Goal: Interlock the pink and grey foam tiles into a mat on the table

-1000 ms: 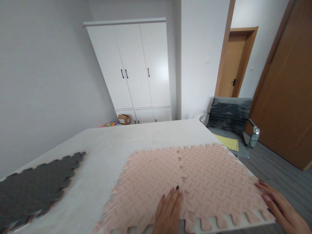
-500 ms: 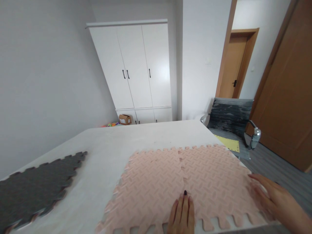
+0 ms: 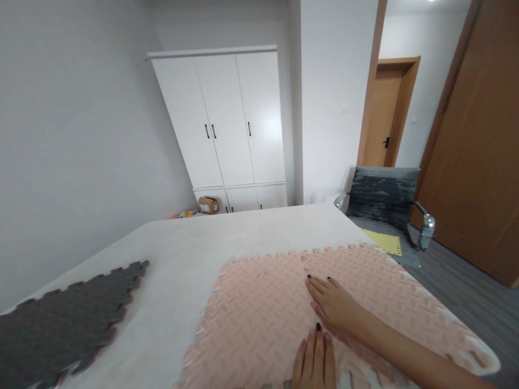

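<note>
Two pink foam mats lie side by side on the white table (image 3: 178,237), their toothed edges meeting in a seam. My left hand (image 3: 314,362) rests flat near the front of the left pink foam mat (image 3: 255,302), close to the seam, fingers stretched out. Farther up the seam, my right hand (image 3: 334,302) lies flat with its fingers extended, its forearm crossing over the right pink foam mat (image 3: 389,286). Both palms face down and hold nothing. Part of the seam is hidden under the hands.
A dark grey foam mat (image 3: 68,324) with toothed edges lies on the table's left side. Beyond the right edge stands a grey chair (image 3: 383,197) with a yellow sheet (image 3: 385,241) on its seat. A cardboard box (image 3: 208,205) sits by the white cabinet (image 3: 223,124).
My right hand has moved left from the right mat's outer edge onto the seam. My left hand stays near the front of the seam. The view has tilted slightly upward.
</note>
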Demonstrator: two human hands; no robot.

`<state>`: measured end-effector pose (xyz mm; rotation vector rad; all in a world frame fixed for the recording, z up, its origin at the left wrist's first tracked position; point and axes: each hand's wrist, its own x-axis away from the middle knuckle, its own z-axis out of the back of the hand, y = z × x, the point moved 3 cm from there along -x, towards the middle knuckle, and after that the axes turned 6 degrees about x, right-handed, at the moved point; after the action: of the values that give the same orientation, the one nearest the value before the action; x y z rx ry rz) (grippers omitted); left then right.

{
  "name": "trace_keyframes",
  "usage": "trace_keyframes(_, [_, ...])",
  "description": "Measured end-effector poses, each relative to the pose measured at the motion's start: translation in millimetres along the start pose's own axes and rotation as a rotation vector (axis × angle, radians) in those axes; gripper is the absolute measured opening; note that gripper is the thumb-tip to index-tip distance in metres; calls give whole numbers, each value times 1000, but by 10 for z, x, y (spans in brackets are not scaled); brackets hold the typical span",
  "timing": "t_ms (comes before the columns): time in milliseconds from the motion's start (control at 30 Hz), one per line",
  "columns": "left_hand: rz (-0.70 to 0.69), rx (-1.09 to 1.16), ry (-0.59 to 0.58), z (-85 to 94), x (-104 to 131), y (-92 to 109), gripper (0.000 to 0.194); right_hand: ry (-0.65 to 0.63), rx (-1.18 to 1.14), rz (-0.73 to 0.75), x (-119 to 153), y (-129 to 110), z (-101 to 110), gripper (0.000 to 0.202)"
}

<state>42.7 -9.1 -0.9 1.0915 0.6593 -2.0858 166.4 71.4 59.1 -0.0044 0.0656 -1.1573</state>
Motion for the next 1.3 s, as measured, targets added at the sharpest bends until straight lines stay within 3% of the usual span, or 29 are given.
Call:
trace_keyframes(133, [15, 10, 8, -10, 2, -11, 31, -54, -32, 56, -69, 77, 158, 53])
trace_keyframes(267, [9, 24, 12, -11, 13, -30, 32, -19, -32, 57, -332, 197, 269, 56])
trace_keyframes(467, [13, 25, 31, -2, 15, -48, 31, -42, -79, -20, -688, 303, -120, 64])
trace_keyframes(600, [29, 24, 18, -1, -1, -44, 32, -25, -62, -14, -699, 301, -229, 66])
trace_keyframes(800, [25, 8, -14, 86, -40, -13, 30, -21, -28, -16, -677, 280, -181, 66])
trace_keyframes(933, [33, 8, -22, 150, -43, 10, 31, 67, 68, -34, -660, 165, -164, 62])
trace_keyframes(1033, [48, -8, 40, 130, -37, 40, 29, 138, 232, -64, -641, 15, -134, 53])
trace_keyframes(1200, [149, 32, 273, 65, -60, 82, 30, 88, 325, -33, -615, -156, -76, 41])
trace_keyframes(1300, [119, 22, 252, 51, -59, 80, 28, 96, 244, -20, -559, -82, -6, 41])
